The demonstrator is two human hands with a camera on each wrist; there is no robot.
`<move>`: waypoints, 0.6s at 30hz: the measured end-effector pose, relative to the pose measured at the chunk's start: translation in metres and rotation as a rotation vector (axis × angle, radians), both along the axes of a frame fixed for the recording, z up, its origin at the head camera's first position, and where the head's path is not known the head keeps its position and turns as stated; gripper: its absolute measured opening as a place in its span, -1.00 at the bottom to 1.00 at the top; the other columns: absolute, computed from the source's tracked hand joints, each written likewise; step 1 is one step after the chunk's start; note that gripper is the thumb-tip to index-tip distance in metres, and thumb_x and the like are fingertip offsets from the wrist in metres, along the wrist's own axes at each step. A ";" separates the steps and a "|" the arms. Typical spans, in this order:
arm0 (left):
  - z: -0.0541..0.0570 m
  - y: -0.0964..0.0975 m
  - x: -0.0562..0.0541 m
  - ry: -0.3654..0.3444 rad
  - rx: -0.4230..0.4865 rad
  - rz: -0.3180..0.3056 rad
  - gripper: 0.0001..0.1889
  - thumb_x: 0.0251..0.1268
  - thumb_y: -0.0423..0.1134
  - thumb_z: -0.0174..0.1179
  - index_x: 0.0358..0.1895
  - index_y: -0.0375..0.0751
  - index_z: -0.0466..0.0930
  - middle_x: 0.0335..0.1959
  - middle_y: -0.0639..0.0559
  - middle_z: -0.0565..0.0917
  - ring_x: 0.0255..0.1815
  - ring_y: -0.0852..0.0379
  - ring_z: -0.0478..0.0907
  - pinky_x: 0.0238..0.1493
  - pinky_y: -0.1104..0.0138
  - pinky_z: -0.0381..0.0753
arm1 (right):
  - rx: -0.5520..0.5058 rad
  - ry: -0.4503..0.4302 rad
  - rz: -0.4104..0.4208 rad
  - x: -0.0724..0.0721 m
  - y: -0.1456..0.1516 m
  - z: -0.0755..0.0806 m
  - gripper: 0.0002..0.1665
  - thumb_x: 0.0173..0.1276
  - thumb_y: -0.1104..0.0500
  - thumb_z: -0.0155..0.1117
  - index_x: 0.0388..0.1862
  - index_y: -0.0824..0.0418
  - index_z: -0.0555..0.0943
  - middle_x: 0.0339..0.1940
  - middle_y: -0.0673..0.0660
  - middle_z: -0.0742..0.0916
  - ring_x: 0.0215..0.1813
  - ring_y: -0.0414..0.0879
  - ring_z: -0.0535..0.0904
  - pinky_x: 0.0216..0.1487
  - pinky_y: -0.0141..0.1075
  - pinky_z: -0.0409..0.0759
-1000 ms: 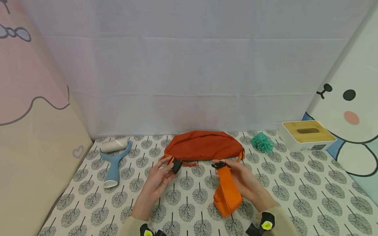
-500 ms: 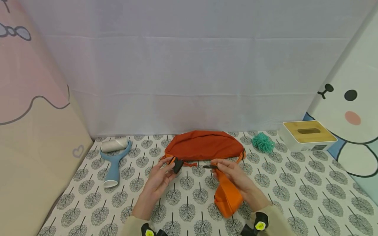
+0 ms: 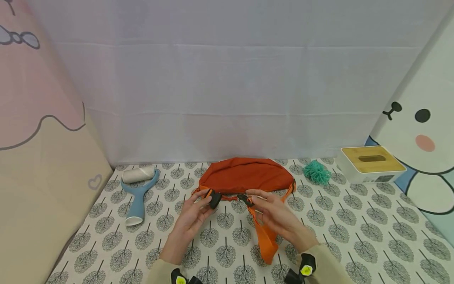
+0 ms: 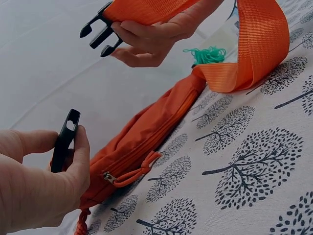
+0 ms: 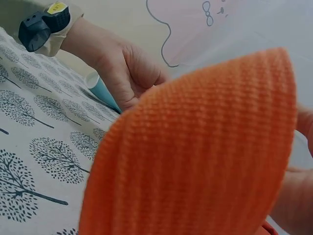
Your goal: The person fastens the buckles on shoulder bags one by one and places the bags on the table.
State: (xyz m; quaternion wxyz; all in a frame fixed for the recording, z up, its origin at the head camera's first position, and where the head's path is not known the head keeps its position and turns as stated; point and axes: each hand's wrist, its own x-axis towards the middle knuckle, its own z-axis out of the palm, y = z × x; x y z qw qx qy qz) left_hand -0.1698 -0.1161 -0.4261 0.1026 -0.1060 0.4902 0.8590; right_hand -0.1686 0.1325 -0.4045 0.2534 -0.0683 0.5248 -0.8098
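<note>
An orange-red waist bag (image 3: pixel 248 175) lies at the back middle of the table. My left hand (image 3: pixel 193 221) pinches the black socket half of its buckle (image 4: pixel 64 139) between thumb and fingers. Across from it, my right hand (image 3: pixel 278 219) holds the pronged buckle half (image 4: pixel 101 33) at the end of the orange strap (image 3: pixel 267 240). The prongs point toward the socket, with a gap between the halves. The strap hangs in a loop below the right hand and fills much of the right wrist view. A zipper with an orange pull cord (image 4: pixel 139 169) shows on the bag's front.
A blue-handled lint roller (image 3: pixel 137 197) lies at the left. Right of the bag sit a teal bundle of yarn (image 3: pixel 317 172) and a white tissue box with a wooden lid (image 3: pixel 372 163). A tree-patterned cloth (image 3: pixel 227 256) covers the table.
My right hand has moved left, and its buckle half has turned so the prongs face the left hand. The strap swung along with it. My left hand has stayed nearly in place.
</note>
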 end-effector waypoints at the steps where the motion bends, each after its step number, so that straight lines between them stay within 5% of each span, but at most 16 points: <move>1: 0.000 0.000 0.000 0.001 -0.001 -0.001 -0.60 0.46 -0.49 -0.03 0.30 -0.38 0.21 0.29 -0.37 0.25 -0.15 0.14 0.57 -0.20 0.42 0.64 | 0.000 0.005 0.003 0.000 -0.001 -0.001 -0.59 0.50 0.19 0.13 0.25 0.28 0.41 0.00 -0.01 0.53 -0.20 -0.27 0.49 -0.22 -0.46 0.49; 8: 0.000 0.000 -0.001 0.004 0.011 0.000 -0.62 0.45 -0.50 -0.03 0.28 -0.40 0.21 0.26 -0.36 0.27 -0.14 0.14 0.56 -0.23 0.43 0.63 | 0.056 0.066 -0.001 -0.002 -0.008 -0.006 -0.60 0.46 0.23 0.19 0.19 0.37 0.40 -0.26 -0.07 0.71 -0.24 -0.27 0.62 -0.24 -0.48 0.58; 18: 0.001 0.000 -0.002 0.001 0.017 0.000 -0.63 0.45 -0.50 -0.01 0.25 -0.41 0.22 0.28 -0.35 0.24 -0.11 0.13 0.54 -0.21 0.42 0.63 | 0.373 0.169 -0.066 -0.001 -0.020 -0.008 -0.48 0.34 0.13 0.35 0.17 0.35 0.46 -0.23 -0.07 0.74 -0.27 -0.18 0.63 -0.34 -0.35 0.58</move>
